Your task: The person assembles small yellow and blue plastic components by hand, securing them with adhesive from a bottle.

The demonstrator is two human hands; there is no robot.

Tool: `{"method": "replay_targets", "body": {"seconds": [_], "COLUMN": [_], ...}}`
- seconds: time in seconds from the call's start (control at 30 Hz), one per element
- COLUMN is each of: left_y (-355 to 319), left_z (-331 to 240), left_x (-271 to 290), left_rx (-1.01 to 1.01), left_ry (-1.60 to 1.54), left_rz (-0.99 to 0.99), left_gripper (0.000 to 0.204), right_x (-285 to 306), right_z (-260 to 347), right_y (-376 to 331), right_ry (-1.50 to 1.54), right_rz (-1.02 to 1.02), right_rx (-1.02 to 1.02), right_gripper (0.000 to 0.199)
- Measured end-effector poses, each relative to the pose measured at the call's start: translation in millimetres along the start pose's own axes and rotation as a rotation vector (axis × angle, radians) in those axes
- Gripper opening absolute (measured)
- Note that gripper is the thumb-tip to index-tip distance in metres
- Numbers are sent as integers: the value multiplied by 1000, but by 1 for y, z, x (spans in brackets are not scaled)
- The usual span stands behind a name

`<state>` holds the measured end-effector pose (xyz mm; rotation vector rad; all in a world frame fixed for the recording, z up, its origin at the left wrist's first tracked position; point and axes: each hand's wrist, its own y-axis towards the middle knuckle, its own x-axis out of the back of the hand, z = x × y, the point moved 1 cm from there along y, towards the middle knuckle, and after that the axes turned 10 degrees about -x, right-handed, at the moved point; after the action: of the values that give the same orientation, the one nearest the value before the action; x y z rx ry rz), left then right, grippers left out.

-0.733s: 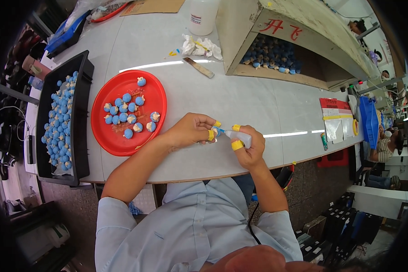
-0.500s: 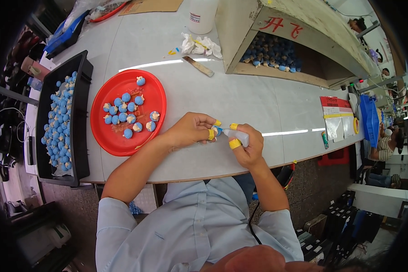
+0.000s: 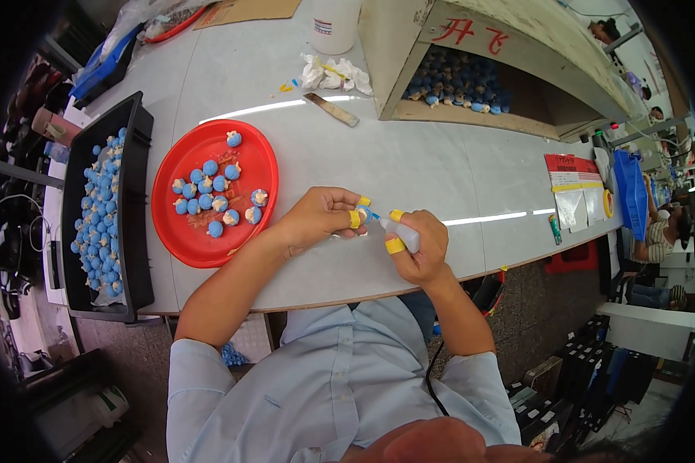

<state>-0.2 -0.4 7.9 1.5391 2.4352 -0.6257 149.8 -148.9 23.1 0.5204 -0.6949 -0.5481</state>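
Note:
Between the yellow-wrapped fingertips of my left hand (image 3: pixel 322 214) is a small blue and cream figure piece (image 3: pixel 365 215), partly hidden by the fingers. My right hand (image 3: pixel 423 248) is closed round a small whitish squeeze bottle (image 3: pixel 402 234), with yellow wraps on its thumb and finger. The bottle's thin nozzle points left and meets or nearly meets the piece; I cannot tell which. To the left, a round red tray (image 3: pixel 171 231) carries several similar blue balls with cream parts (image 3: pixel 210 167).
A black bin (image 3: pixel 137 231) full of blue pieces stands at the far left. Beyond my hands lie a flat worn tool (image 3: pixel 331 109), crumpled tissue (image 3: pixel 333 75) and a white container (image 3: pixel 335 27). A wooden shelf box (image 3: pixel 409 46) holds more pieces. Red-topped packaging (image 3: pixel 573 171) lies right.
The view has shifted slightly. Both hands remain close together, my left on the small piece and my right on the bottle, with its nozzle still at the piece.

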Motion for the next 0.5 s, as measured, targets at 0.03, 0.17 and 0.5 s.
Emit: {"method": "replay_targets", "body": {"seconds": [0.03,0.17,0.5], "left_y": [0,-1,-1], "left_z": [0,-2,-2], "left_x": [0,-1,-2], "left_rx": [1,2,19], "left_ry": [7,18,19], "left_rz": [-1,-4,-21], "left_gripper": [33,33,33], "right_x": [0,1,0], "right_z": [0,0,0], "right_y": [0,-1,-2], "right_ry": [-1,-28,-31], "right_rz": [-2,15,5], "right_rx": [-2,4,18], "right_gripper": [24,24,25]}}
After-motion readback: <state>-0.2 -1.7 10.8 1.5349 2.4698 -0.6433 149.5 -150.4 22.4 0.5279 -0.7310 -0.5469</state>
